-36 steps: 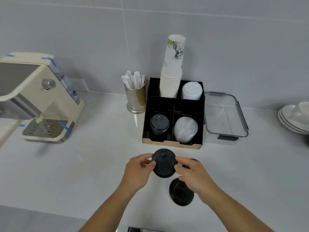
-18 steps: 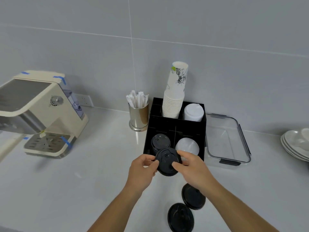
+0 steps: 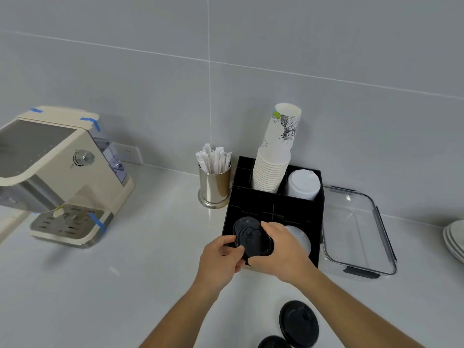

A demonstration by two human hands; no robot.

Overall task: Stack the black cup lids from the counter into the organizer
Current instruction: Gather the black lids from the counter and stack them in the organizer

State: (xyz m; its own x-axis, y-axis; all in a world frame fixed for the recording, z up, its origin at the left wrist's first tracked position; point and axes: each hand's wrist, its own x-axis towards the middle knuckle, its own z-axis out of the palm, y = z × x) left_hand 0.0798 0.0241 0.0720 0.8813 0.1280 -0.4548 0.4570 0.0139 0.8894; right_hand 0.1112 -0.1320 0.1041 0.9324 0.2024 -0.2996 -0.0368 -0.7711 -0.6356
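Both hands hold one black cup lid (image 3: pixel 253 241) over the front left compartment of the black organizer (image 3: pixel 276 199). My left hand (image 3: pixel 221 257) pinches its left rim and my right hand (image 3: pixel 278 249) grips its right rim and near edge. Just behind the held lid, the rim of other black lids (image 3: pixel 242 222) shows in that compartment. Two more black lids lie on the white counter near me: one (image 3: pixel 298 322) to the right of my right forearm, another (image 3: pixel 273 342) cut off by the bottom edge.
The organizer also holds a tall stack of paper cups (image 3: pixel 275 162), white lids (image 3: pixel 303 184) and clear lids (image 3: pixel 300 238). A steel cup of wrapped sticks (image 3: pixel 214 187) stands left of it, a clear glass container (image 3: pixel 356 229) right. Coffee machine (image 3: pixel 57 172) far left, white plates (image 3: pixel 454 239) far right.
Both hands have carried the lid up from the counter and forward to the organizer's front left compartment. The view has tilted up, so the loose lids now sit lower in frame.
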